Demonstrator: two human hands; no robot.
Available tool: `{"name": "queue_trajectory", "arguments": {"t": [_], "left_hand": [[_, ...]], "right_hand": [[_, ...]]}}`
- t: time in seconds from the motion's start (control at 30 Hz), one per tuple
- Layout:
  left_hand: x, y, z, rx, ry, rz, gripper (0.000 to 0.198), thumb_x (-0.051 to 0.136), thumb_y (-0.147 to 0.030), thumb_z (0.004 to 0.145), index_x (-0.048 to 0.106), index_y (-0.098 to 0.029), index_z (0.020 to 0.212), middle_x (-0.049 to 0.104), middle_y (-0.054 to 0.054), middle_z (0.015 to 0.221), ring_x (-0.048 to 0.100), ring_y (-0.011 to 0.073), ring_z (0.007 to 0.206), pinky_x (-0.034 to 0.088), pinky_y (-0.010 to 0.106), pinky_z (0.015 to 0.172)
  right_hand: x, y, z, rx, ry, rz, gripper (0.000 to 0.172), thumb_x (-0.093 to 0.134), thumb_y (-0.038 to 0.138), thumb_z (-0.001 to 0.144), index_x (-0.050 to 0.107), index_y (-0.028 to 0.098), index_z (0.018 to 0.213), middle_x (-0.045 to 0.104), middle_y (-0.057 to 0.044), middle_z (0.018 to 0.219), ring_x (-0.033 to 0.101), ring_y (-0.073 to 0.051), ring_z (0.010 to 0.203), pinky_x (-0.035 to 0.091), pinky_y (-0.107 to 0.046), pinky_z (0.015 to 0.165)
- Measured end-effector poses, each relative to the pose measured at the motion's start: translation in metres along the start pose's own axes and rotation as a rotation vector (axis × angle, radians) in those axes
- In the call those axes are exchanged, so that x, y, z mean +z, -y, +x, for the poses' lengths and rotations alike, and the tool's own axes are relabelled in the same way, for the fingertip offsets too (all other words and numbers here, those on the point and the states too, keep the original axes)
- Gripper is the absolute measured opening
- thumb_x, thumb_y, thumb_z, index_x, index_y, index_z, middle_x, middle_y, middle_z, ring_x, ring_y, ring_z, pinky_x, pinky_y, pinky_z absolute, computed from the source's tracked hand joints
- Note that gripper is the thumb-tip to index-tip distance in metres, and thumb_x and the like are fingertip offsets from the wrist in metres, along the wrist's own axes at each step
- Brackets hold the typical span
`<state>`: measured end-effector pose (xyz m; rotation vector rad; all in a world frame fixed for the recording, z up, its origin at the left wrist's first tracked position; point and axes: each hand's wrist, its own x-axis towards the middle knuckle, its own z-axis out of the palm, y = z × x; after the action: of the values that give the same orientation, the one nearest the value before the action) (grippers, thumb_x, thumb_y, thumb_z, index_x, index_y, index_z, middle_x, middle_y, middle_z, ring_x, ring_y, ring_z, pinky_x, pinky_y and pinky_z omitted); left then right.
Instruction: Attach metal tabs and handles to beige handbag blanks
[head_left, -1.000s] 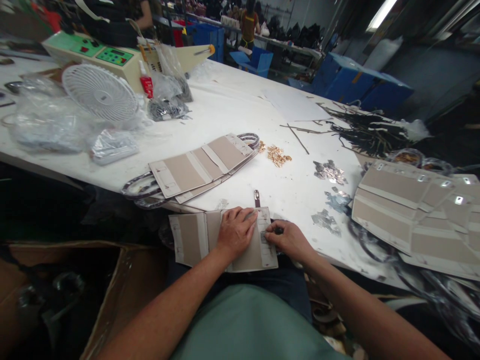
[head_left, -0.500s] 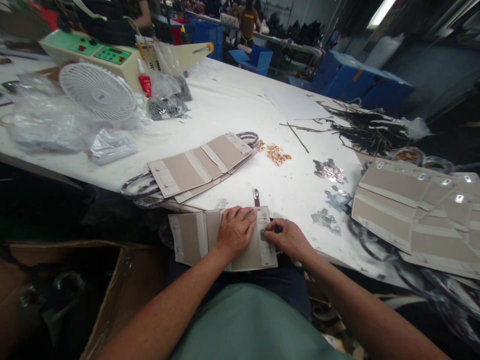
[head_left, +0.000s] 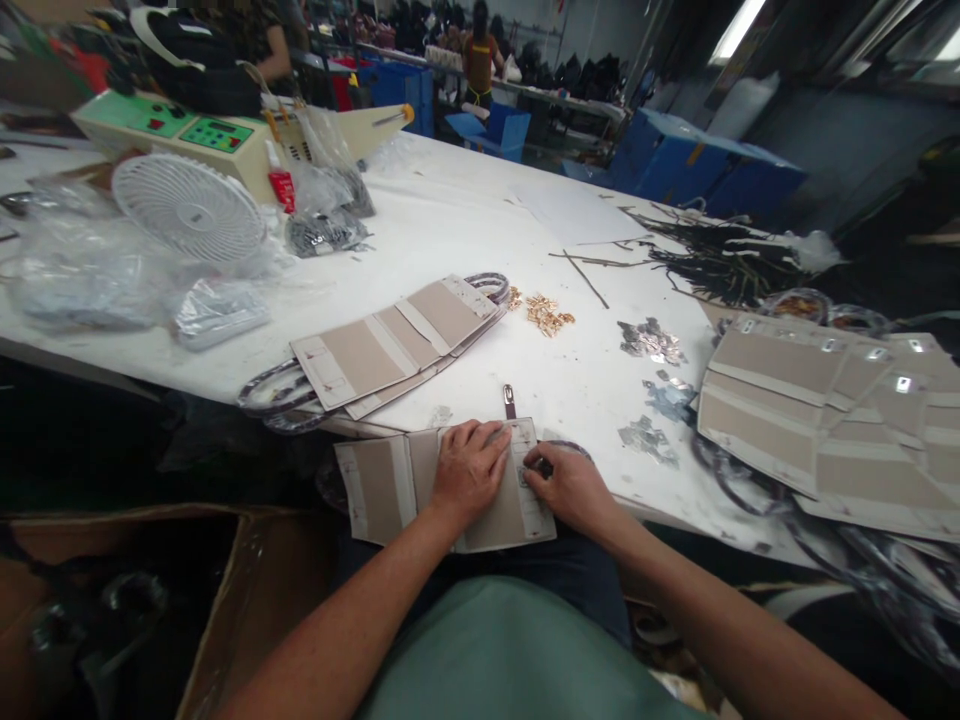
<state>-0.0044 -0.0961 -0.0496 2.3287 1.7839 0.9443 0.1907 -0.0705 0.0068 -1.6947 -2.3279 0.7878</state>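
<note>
A beige bag panel lies spread over my lap at the table's front edge, its dark handles partly hidden. My left hand rests on the panel, fingers laid over it; something small and grey shows beside the fingertips. At the panel's right end, my right hand has thumb and forefinger closed on a small metal plate against the panel's surface. Just beyond the panel's top edge sticks out a dark strap tab with a metal fitting.
Beige bag pieces lie stacked ahead left; more bag pieces fan out at right. Gold-coloured parts and silver plates sit in piles. A white fan, a machine and dark straps stand farther back.
My right hand has shifted slightly left, and the small plate now sits a little lower on the panel. My left hand stays in place; the camera view has tilted a little.
</note>
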Motion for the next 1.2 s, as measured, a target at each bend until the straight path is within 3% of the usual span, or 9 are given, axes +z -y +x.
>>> {"name": "queue_trajectory", "arguments": {"t": [0.4,0.5,0.63,0.77,0.9,1.03,1.1,1.2], "left_hand": [[-0.001,0.001,0.003,0.028,-0.002,0.031,0.035,0.056,-0.026,0.102,0.069,-0.028,0.134,0.069,0.005,0.138,0.054,0.0305,0.122,0.043,0.052,0.104],[-0.002,0.000,0.004,0.020,0.005,0.050,0.035,0.056,-0.027,0.102,0.069,-0.028,0.134,0.069,0.005,0.139,0.054,0.0306,0.123,0.043,0.052,0.104],[-0.004,-0.001,0.005,0.041,-0.005,0.075,0.034,0.055,-0.027,0.102,0.070,-0.029,0.133,0.070,0.004,0.137,0.056,0.0306,0.122,0.044,0.051,0.104],[-0.003,0.005,0.007,0.085,-0.053,0.112,0.035,0.055,-0.025,0.102,0.070,-0.027,0.133,0.071,0.005,0.135,0.058,0.0309,0.120,0.046,0.050,0.101],[0.003,0.017,0.011,0.154,-0.113,0.140,0.035,0.055,-0.023,0.101,0.070,-0.026,0.132,0.072,0.004,0.133,0.059,0.0302,0.119,0.047,0.049,0.099],[0.006,0.021,0.011,0.173,-0.146,0.161,0.034,0.055,-0.022,0.100,0.071,-0.028,0.130,0.073,0.002,0.132,0.060,0.0293,0.118,0.049,0.047,0.097],[0.006,0.022,0.010,0.175,-0.156,0.173,0.035,0.056,-0.021,0.100,0.071,-0.029,0.131,0.073,0.001,0.132,0.061,0.0287,0.118,0.050,0.047,0.098],[0.002,0.023,0.004,0.179,-0.173,0.200,0.038,0.058,-0.020,0.099,0.070,-0.031,0.133,0.073,0.000,0.133,0.062,0.0277,0.118,0.051,0.046,0.097]], "right_hand": [[0.007,0.005,-0.006,0.036,-0.054,0.031,0.022,0.066,0.029,0.092,0.074,0.022,0.112,0.080,-0.007,0.098,0.072,-0.024,0.092,0.047,-0.031,0.082],[-0.003,0.000,-0.004,0.022,-0.049,0.167,0.028,0.070,0.028,0.088,0.076,0.020,0.114,0.080,-0.006,0.095,0.071,-0.021,0.086,0.049,-0.030,0.081],[-0.035,-0.009,0.002,0.062,-0.133,0.311,0.021,0.067,0.028,0.088,0.080,0.020,0.102,0.081,-0.004,0.092,0.072,-0.020,0.084,0.051,-0.028,0.080],[-0.076,-0.043,0.015,0.106,-0.206,0.146,0.020,0.065,0.030,0.089,0.081,0.023,0.099,0.081,-0.002,0.094,0.074,-0.019,0.088,0.051,-0.026,0.080],[-0.117,-0.108,0.034,0.336,-0.243,-0.146,0.028,0.066,0.031,0.090,0.081,0.027,0.114,0.080,-0.004,0.115,0.072,-0.024,0.106,0.051,-0.030,0.087],[-0.145,-0.167,0.054,0.499,-0.268,-0.201,0.037,0.067,0.030,0.088,0.078,0.025,0.123,0.076,-0.010,0.128,0.069,-0.031,0.116,0.050,-0.036,0.091],[-0.151,-0.181,0.063,0.533,-0.245,-0.207,0.036,0.070,0.030,0.087,0.079,0.024,0.120,0.077,-0.012,0.126,0.069,-0.031,0.116,0.050,-0.035,0.090],[-0.153,-0.177,0.069,0.535,-0.220,-0.207,0.028,0.070,0.026,0.084,0.081,0.022,0.110,0.079,-0.014,0.117,0.071,-0.032,0.112,0.049,-0.034,0.085]]}}
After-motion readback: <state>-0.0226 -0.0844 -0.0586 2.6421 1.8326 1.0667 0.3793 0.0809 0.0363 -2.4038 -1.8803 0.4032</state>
